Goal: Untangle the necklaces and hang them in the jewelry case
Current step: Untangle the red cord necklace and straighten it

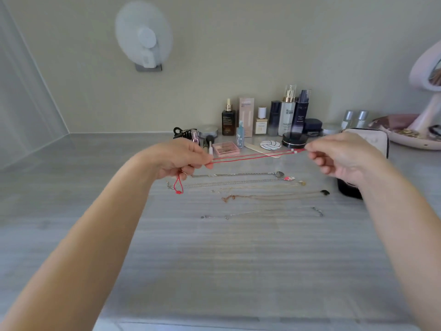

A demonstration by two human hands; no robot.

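We hold the red cord necklace (253,156) taut above the countertop (214,259), near its back edge. The left hand (181,161) pinches one end and the right hand (343,158) pinches the beaded end. The cord appears light and limp, so we grip near the ends. Thin chains (233,175) lie in rows beneath. The jewelry case (372,139) stands toward the right edge.

Above the grey streaked tabletop (214,259), the left hand (181,161) and the right hand (338,158) pinch a thin red cord necklace (253,156), stretched taut between them. Beneath it, several fine metal chain necklaces (233,175) lie in straight rows. A white zippered jewelry case (374,139) stands behind the right hand.
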